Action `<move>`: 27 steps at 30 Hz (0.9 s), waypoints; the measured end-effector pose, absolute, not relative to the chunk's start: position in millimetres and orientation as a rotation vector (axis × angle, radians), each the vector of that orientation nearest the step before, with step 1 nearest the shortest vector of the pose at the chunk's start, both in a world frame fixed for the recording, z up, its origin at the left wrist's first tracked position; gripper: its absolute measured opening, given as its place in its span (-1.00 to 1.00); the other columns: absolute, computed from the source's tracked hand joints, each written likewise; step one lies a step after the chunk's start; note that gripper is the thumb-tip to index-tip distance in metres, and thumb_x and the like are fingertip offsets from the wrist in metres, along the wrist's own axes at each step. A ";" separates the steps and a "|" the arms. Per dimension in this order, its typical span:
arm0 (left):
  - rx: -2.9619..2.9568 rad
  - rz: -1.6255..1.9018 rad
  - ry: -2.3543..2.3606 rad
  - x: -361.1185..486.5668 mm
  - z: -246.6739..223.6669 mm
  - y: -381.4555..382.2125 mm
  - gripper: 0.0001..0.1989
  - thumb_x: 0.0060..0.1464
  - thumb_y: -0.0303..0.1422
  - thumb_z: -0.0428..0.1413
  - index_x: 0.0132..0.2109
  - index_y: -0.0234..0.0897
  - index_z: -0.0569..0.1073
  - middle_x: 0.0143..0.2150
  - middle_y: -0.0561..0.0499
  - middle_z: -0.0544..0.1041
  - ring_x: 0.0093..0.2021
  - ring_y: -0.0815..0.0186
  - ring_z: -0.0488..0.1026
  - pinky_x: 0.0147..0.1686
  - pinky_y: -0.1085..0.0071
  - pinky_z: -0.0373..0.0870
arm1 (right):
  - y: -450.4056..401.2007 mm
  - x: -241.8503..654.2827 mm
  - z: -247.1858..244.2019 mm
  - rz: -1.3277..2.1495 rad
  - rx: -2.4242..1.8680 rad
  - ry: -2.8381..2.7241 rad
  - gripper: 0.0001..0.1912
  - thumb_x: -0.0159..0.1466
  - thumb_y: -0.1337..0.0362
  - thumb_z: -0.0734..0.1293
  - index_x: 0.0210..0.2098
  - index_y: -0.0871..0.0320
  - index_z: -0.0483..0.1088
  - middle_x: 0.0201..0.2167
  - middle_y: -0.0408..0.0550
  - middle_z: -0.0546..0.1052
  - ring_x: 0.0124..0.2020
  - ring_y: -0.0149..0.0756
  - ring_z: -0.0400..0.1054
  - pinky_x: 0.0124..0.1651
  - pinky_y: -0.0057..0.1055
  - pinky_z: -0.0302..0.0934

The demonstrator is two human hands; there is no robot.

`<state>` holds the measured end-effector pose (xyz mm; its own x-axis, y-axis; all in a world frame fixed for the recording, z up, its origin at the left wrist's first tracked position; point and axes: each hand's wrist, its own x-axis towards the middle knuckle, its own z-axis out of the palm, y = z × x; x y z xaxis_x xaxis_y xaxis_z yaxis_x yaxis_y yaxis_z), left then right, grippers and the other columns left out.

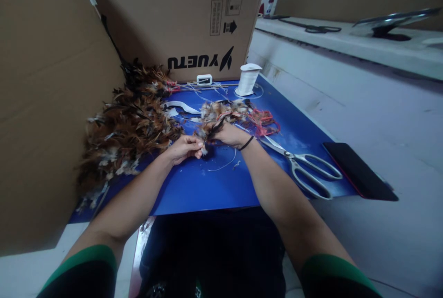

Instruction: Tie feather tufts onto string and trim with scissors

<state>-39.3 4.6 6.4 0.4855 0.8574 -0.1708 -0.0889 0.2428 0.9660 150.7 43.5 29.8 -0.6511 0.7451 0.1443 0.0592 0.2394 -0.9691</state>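
Observation:
Brown and dark feathers (213, 130) stand between my two hands in the middle of the blue table. My left hand (185, 148) is closed in a pinch at the lower, fluffy end of these feathers. From the other side my right hand (230, 134), with a black band at the wrist, is closed around them; its fingertips are partly hidden. Just beyond lies a bundle of mixed feathers (224, 110) joined to pink-red string (265, 122). Metal scissors (294, 156) lie beside my right wrist.
A big heap of brown feathers (128, 127) fills the left side against cardboard (41, 104). At the back are a white spool (248, 80), thin sticks (211, 87) and a small white case (204, 80). A black phone (360, 170) lies at the right edge.

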 end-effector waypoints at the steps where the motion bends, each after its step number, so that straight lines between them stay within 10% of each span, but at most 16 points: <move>1: 1.143 0.762 0.837 -39.3 6.1 4.7 -0.66 -0.27 -0.24 0.38 -0.45 -0.45 0.50 -0.59 -0.02 0.49 -0.61 0.45 0.39 -0.55 0.51 0.34 | 42.9 150.7 29.9 1.469 -0.739 -1.903 -0.83 -0.03 0.25 0.40 -0.48 0.22 0.43 -0.57 -0.17 0.43 -0.49 -0.42 0.24 -0.41 -0.45 0.17; 27: 1.110 0.772 0.829 -37.7 6.2 4.2 -0.66 -0.31 -0.25 0.39 -0.47 -0.44 0.49 -0.59 0.00 0.48 -0.61 0.47 0.38 -0.56 0.53 0.32 | 42.5 143.0 14.1 1.832 -0.845 -1.568 -0.83 -0.04 0.33 0.44 -0.42 0.20 0.45 -0.65 -0.20 0.45 -0.60 -0.47 0.31 -0.52 -0.53 0.21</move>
<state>-37.7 4.2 6.2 0.4820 0.8581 -0.1770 -0.1153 0.2624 0.9581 143.0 42.5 14.1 -0.6325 0.7687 -0.0952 -0.0246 -0.1427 -0.9895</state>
